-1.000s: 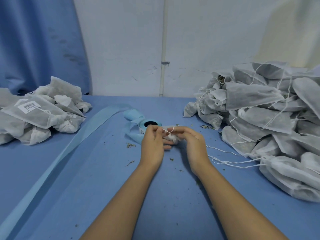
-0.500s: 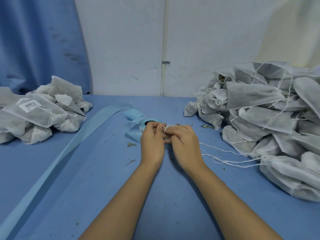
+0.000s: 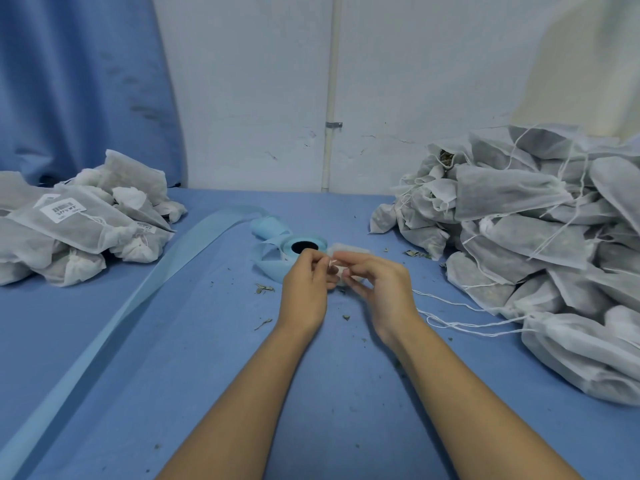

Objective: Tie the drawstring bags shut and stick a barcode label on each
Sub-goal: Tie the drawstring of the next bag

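On the table, the bag lay just beyond my knuckles, between both hands. My left hand pinched its drawstring, my right hand gripped the bag's neck; the label roll sat nearer my left.

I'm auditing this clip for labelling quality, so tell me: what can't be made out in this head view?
Whether the drawstring is knotted: the left hand and right hand pinch it, and their fingers cover that spot.
The bag being tied: mostly behind the hands, so any label is unseen.
The barcode label on the left pile: print too small to read.
The right pile: cut off by the right edge.
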The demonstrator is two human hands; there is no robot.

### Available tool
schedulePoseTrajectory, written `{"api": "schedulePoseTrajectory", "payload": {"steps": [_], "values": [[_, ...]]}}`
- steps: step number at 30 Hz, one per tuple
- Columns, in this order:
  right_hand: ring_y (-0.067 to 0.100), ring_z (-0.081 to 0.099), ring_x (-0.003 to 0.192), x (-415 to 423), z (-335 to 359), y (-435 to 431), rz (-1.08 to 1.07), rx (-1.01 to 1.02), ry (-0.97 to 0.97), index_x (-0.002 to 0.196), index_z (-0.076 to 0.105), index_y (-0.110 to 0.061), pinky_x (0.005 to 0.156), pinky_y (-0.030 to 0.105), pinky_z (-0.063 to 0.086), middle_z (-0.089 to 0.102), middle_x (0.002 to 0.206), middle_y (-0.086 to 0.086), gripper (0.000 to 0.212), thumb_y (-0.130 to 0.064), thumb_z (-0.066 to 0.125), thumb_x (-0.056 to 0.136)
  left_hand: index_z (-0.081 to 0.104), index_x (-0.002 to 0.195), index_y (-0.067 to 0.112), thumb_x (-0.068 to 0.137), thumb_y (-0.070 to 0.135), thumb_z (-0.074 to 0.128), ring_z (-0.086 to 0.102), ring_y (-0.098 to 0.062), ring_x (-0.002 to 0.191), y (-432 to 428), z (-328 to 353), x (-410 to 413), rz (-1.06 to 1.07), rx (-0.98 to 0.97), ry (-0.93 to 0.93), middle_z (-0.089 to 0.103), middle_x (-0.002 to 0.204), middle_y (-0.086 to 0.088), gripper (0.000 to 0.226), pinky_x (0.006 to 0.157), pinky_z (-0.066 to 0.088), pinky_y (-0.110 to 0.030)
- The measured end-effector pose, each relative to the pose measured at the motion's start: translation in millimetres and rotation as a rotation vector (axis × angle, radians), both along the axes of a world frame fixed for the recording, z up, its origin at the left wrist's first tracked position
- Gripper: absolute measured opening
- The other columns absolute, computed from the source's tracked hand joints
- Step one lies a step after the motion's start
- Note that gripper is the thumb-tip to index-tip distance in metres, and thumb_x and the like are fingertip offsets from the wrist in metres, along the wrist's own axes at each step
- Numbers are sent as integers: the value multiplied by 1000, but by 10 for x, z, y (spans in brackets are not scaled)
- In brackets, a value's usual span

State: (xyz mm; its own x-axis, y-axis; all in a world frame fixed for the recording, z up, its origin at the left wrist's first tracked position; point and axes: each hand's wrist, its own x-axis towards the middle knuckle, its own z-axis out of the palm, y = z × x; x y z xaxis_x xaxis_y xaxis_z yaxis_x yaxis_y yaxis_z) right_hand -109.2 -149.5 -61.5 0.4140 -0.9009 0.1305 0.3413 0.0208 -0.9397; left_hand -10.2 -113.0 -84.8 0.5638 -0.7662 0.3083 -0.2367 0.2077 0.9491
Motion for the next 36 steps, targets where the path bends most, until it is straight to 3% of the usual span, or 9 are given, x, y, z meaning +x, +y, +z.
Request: {"api": "schedulePoseTrajectory", "payload": {"steps": [3,7,19,22,25,28,32,34,36], "values": [[8,65,69,-20,15,-36,30,184,-141,82,74,-4,67,19,56,72,78,6,25,4,50,84,55,88,8,100,11,44,60,-15,73,9,-1,-22,-19,-1,-20,65,85,-8,16,72,53,-25],[8,67,71,-33,14,-58,24,234,-256,87,72,-4,68,18,56,73,78,4,10,-2,62,86,58,90,5,98,8,46,57,-11,68,16,-4,-35,-43,6,-43,62,81,-5,15,68,51,-20],[9,70,73,-47,54,-61,40,331,-432,88,69,-1,68,18,56,74,79,5,9,2,61,84,65,87,6,95,8,52,57,-11,63,20,12,-22,-28,58,-5,63,73,-1,15,62,50,-15],[9,68,69,-46,72,-47,74,307,-405,88,69,-3,65,19,56,72,79,4,9,-2,64,80,63,92,12,88,2,52,51,-4,68,42,10,-36,36,68,-230,59,91,2,15,68,44,-15],[11,68,68,-26,98,-15,136,311,-424,83,71,-6,62,20,55,71,78,4,14,-9,68,69,56,101,18,77,-5,49,45,-3,89,55,-29,-54,108,100,-566,41,119,12,35,65,42,-27],[12,66,63,-3,112,10,203,347,-489,86,70,-8,61,21,55,67,72,3,20,-9,69,66,51,108,18,77,-5,50,34,-12,106,31,-67,-22,180,113,-740,46,119,5,39,69,42,-31],[10,63,59,-16,130,12,285,376,-564,75,77,-12,61,22,56,62,67,0,15,-5,66,69,54,111,19,84,5,57,36,-2,96,22,-62,29,192,84,-629,52,103,1,30,77,41,-24],[9,62,58,-27,142,15,309,380,-600,73,76,-12,59,22,55,61,66,0,16,-3,64,70,62,99,12,88,7,58,40,-11,100,27,-10,8,204,3,-639,55,99,0,13,79,36,-19],[9,64,57,-33,158,14,314,381,-617,78,73,-11,57,21,55,62,65,1,17,-2,62,70,61,89,13,89,10,60,47,-18,101,30,90,-40,235,-78,-503,56,98,-2,3,84,36,-19]]}}
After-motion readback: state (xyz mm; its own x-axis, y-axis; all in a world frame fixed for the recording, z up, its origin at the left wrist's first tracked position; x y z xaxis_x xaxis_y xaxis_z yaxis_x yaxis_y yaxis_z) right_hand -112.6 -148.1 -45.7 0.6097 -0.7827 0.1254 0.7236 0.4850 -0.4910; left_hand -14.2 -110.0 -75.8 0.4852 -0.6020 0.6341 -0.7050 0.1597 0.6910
